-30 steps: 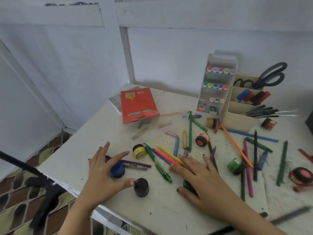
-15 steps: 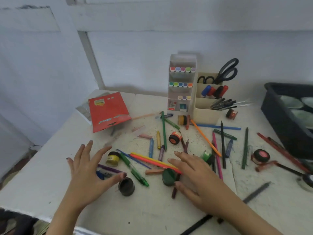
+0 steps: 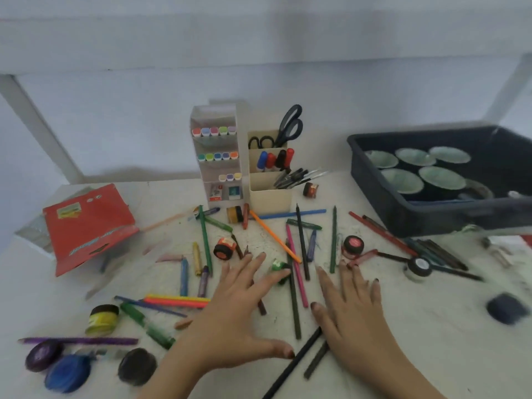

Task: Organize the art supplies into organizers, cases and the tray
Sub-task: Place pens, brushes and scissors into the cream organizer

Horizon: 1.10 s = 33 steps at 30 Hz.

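Coloured pencils, crayons and small paint pots lie scattered over a white table [image 3: 417, 355]. My left hand [image 3: 239, 318] is spread flat with straight fingers over the pencils, its fingertips beside a small green pot [image 3: 277, 266]. My right hand [image 3: 348, 306] also lies flat and spread, fingers pointing toward a red-lidded pot [image 3: 353, 245]. Neither hand holds anything. A white marker organizer [image 3: 217, 156] and a cream pen holder [image 3: 269, 185] with scissors [image 3: 288, 126] stand at the back. A dark tray [image 3: 431, 214] holding round palettes sits at the right.
A red case [image 3: 86, 226] lies at the left. Yellow [image 3: 102, 318], purple [image 3: 41, 355], blue [image 3: 67, 372] and black [image 3: 136, 365] pots sit near the front left edge. A dark round object [image 3: 505, 309] lies at the right, blurred.
The view has swung to the right, bringing the dark tray fully into sight. Both hands moved right, away from the blue and black pots, and now lie spread over the middle pencils.
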Motion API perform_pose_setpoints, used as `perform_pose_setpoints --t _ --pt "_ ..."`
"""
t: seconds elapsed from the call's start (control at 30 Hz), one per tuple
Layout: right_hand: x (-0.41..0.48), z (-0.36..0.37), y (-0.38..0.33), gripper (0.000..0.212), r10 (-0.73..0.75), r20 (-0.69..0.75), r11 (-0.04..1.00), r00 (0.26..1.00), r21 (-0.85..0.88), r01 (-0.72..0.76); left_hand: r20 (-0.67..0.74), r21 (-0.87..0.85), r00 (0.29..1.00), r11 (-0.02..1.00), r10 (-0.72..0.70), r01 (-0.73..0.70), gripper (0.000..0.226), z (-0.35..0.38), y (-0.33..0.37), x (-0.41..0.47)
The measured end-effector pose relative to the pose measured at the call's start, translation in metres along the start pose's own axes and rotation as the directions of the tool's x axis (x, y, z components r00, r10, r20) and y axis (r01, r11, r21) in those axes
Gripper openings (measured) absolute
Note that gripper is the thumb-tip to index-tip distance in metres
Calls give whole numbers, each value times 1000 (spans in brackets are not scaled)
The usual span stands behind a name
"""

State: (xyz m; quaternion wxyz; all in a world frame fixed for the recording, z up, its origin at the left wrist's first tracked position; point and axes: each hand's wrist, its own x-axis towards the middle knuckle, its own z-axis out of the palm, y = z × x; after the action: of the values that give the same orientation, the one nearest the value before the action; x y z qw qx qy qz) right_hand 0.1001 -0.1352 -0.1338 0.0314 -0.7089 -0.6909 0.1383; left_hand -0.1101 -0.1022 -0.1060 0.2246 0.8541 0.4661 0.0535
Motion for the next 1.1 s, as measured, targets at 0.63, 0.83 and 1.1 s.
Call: perform_pose_setpoints --t 0.63,0.83,1.1 --pt "-16 -46 126 37 241 -512 961 824 244 -129 83 207 995 978 -60 42 108 23 29 77" --pt "28 -78 159 22 242 -356 960 903 220 -170 -59 108 995 991 -75 81 110 24 57 95" --pt "64 -93 166 12 247 -45 950 968 207 -233 -155 -55 986 997 -59 51 103 43 95 111"
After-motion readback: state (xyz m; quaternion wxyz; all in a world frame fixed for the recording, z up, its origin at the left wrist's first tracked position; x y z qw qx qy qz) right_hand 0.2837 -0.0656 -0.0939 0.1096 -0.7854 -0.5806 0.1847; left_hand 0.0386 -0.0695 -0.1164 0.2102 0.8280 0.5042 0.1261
